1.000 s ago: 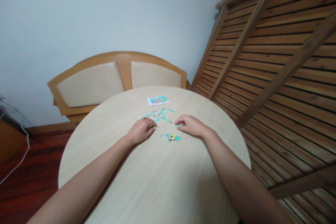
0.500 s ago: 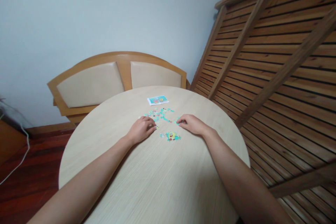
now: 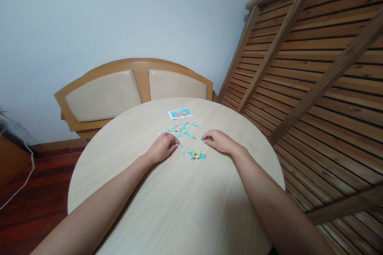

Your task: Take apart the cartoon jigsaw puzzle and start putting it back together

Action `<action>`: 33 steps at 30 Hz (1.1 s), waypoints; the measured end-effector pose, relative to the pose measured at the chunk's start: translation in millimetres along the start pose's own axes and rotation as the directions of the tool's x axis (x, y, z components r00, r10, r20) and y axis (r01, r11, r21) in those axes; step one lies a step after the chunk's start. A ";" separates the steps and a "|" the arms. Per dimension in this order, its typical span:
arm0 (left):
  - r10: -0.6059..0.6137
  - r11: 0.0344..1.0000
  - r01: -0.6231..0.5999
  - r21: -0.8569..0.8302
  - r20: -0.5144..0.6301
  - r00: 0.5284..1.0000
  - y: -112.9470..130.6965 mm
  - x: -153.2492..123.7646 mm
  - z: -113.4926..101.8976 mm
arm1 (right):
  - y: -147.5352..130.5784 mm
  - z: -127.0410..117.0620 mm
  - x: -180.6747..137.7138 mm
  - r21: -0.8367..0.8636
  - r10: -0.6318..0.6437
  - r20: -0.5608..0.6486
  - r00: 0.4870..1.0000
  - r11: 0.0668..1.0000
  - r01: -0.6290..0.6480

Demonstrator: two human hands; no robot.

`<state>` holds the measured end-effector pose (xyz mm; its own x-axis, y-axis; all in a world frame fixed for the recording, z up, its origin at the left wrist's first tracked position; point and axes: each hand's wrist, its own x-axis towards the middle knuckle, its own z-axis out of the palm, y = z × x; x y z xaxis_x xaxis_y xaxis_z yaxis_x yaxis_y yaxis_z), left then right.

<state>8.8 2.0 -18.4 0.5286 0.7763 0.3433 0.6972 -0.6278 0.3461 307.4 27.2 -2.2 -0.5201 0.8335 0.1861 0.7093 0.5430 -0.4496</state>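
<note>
Left hand (image 3: 163, 149) all but closed at a small piece (image 3: 179, 146), right hand (image 3: 220, 141) likewise by a teal piece (image 3: 201, 138), I can't tell whether either's gripped; the yellow-and-teal patch (image 3: 196, 154) sits bodyward between them on the table (image 3: 179, 207), long axis left to right, neither hand clearly nearer

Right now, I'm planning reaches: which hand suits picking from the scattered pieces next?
Probably the left hand: it sits close beside most scattered pieces, while the right hand is off to their right.
</note>
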 end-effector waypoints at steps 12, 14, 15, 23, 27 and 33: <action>0.046 0.998 -0.046 0.044 0.009 0.999 3.4 -0.3 -2.0 | -33.3 1.3 -2.7 0.180 -0.118 0.067 0.991 0.978 0.104; 0.025 0.997 -0.025 0.072 0.003 1.000 4.3 -0.6 -2.4 | -37.7 2.9 -3.0 0.206 -0.141 0.122 0.982 0.972 0.114; 0.015 0.996 -0.015 0.088 0.000 1.000 4.3 -0.8 -2.7 | -39.0 3.6 -2.9 0.207 -0.145 0.141 0.979 0.972 0.115; -0.006 0.993 0.010 0.119 -0.034 0.999 4.2 -2.1 -4.6 | -38.0 5.1 -1.9 0.215 -0.155 0.198 0.968 0.970 0.112; 0.085 0.996 -0.085 0.039 -0.007 0.996 14.0 -3.9 -7.0 | -36.8 4.4 -2.5 0.222 -0.148 0.210 0.966 0.970 0.101; 0.227 0.974 -0.228 -0.002 0.105 0.968 26.2 -3.9 -10.3 | -37.7 12.9 3.1 0.062 -0.170 -0.047 0.984 0.983 0.172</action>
<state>20.0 -18.1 -1.6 0.7209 0.6149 0.3197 0.5573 -0.7885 0.2601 272.9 8.0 4.0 -0.6102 0.7331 0.3003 0.5782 0.6713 -0.4637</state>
